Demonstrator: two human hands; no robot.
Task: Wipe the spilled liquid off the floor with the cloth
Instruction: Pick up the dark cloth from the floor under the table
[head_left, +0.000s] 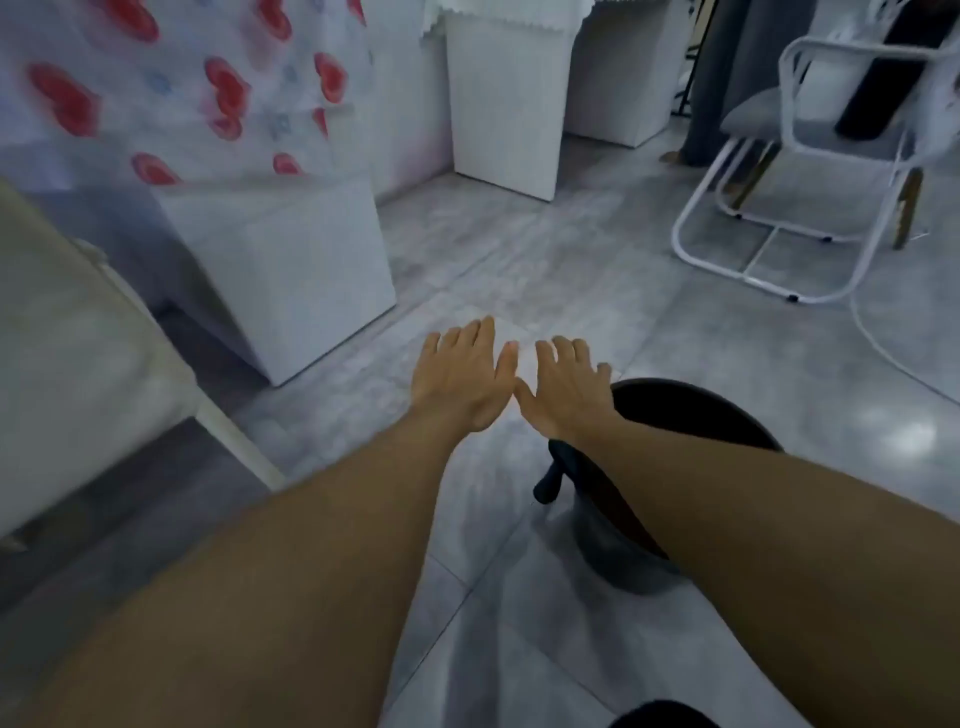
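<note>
Grey tiled floor (519, 249) is stretching ahead; left hand (462, 376) and right hand (563, 387) are reaching out side by side, fingers (480, 332) spread and empty, probably seeking the cloth, which is not showing; no spill is discernible.
</note>
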